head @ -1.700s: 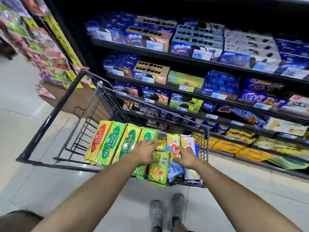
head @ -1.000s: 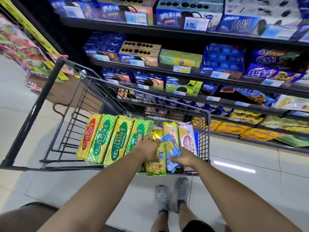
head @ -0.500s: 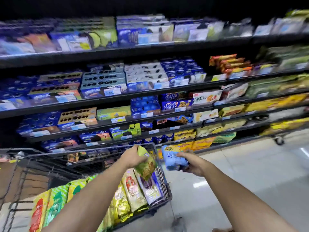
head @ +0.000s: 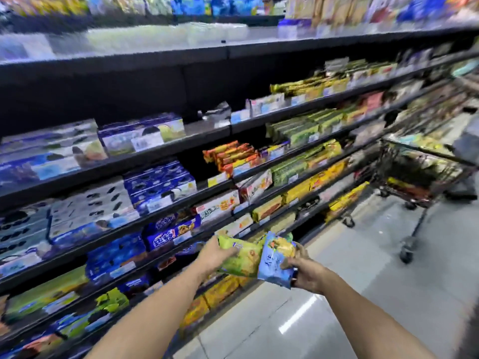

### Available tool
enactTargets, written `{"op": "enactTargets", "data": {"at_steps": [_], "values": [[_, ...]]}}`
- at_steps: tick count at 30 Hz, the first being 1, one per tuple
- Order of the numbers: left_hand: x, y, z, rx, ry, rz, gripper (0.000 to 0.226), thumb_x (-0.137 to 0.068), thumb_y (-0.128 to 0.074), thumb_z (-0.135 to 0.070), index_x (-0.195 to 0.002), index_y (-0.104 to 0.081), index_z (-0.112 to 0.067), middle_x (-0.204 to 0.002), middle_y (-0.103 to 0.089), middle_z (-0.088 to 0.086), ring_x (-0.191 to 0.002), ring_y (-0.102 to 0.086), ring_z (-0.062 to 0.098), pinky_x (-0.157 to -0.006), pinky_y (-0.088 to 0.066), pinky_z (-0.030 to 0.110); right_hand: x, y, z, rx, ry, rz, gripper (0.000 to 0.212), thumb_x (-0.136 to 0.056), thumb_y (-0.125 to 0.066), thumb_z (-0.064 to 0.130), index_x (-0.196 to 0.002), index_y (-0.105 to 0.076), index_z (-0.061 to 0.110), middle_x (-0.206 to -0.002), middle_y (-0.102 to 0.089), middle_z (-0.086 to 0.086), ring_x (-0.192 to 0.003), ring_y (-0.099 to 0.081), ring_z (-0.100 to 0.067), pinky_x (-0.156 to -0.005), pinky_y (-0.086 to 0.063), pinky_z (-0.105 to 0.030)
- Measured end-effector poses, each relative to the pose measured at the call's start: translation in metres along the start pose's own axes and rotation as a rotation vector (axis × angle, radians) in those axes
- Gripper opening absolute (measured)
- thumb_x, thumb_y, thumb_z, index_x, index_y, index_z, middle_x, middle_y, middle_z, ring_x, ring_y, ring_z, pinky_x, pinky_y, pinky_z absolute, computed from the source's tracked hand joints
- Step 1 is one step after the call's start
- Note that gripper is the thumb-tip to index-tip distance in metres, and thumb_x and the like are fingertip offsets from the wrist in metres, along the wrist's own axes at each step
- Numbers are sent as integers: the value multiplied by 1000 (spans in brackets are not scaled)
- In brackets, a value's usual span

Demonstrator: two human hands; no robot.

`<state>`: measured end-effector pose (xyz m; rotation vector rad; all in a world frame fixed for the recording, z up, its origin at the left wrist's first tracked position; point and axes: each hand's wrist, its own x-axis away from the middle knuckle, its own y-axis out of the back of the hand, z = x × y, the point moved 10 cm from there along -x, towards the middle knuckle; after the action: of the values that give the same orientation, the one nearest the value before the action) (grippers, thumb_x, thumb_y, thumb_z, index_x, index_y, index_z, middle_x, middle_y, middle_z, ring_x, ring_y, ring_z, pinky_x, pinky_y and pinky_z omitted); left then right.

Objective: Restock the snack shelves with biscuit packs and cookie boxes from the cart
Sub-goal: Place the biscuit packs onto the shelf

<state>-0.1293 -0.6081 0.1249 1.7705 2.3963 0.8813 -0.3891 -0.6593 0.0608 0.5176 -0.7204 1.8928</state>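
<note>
My left hand [head: 215,255] grips a green biscuit pack [head: 242,259], held out in front of the lower snack shelves [head: 207,190]. Beside it, my right hand [head: 307,274] holds a blue biscuit pack [head: 276,265] by its right side. The two packs touch and overlap slightly. The shelves run from left to far right, filled with blue cookie boxes [head: 158,185], orange packs [head: 230,154] and green and yellow packs. The view is blurred by motion. The cart I took the packs from is out of view.
Another wire shopping cart [head: 425,172] with goods in it stands on the grey tiled floor [head: 363,294] at the right, close to the shelf end. Some shelf spots near the centre look dark and unfilled.
I have lifted both packs out of the cart and turned right along the shelves. The cart has left the view, and the two packs have come together.
</note>
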Motion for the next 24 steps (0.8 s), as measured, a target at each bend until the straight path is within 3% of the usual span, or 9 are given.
{"op": "enactTargets", "data": {"at_steps": [4,7,11,14,17,19,21,24], "values": [[-34,-55,-51,88,0,6,19,-81,-82,-16,-85,-63,-15,-91,-77,10,-87,-74,28,-82,-60,45,-18,57,52,-54,78,-55,55,-83,-75,2,-117,-40,27,-119,-63,-14,-92,-69,-36,-76,-57,-57],[-59,-89,-76,125,7,22,17,-82,-81,-14,-91,-67,-11,-90,-77,12,-82,-75,26,-79,-61,43,-33,97,79,-83,123,-142,39,-88,-75,20,-104,-40,21,-113,-66,-14,-91,-69,-31,-75,-57,-54],[-90,-127,-104,73,-3,82,18,-84,-80,-17,-95,-68,-10,-94,-77,9,-80,-74,17,-70,-60,30,-50,144,107,19,84,-242,44,-81,-82,30,-97,-43,19,-101,-68,-14,-86,-66,-29,-76,-55,-45],[-116,-142,-117,-21,-2,72,28,-80,-83,-25,-98,-66,-12,-98,-74,7,-87,-72,18,-67,-56,27,-61,171,128,133,64,-258,48,-76,-86,31,-94,-43,19,-94,-71,-10,-78,-68,-25,-68,-56,-37],[-151,-159,-124,-34,50,100,39,-77,-85,-25,-104,-60,-13,-98,-74,10,-92,-71,27,-83,-58,40,-76,193,149,179,42,-271,48,-77,-85,28,-98,-42,20,-102,-69,-14,-83,-67,-28,-68,-61,-44],[-178,-169,-134,-66,47,131,44,-75,-86,-26,-105,-56,-15,-90,-72,9,-83,-70,25,-75,-57,36,-85,203,167,171,28,-259,49,-79,-84,23,-107,-44,19,-112,-66,-16,-89,-68,-31,-74,-61,-51],[-204,-171,-151,-188,11,125,47,-75,-85,-36,-106,-52,-22,-82,-65,0,-71,-61,13,-58,-43,27,-92,213,185,166,16,-239,50,-81,-81,16,-116,-46,18,-112,-68,-14,-88,-72,-30,-73,-61,-52],[-244,-180,-179,-277,-52,153,46,-74,-84,-39,-99,-49,-21,-84,-61,1,-73,-53,14,-59,-35,31,-99,222,205,166,-38,-154,35,-86,-71,7,-118,-58,13,-103,-75,-13,-87,-74,-29,-83,-60,-53]]}}
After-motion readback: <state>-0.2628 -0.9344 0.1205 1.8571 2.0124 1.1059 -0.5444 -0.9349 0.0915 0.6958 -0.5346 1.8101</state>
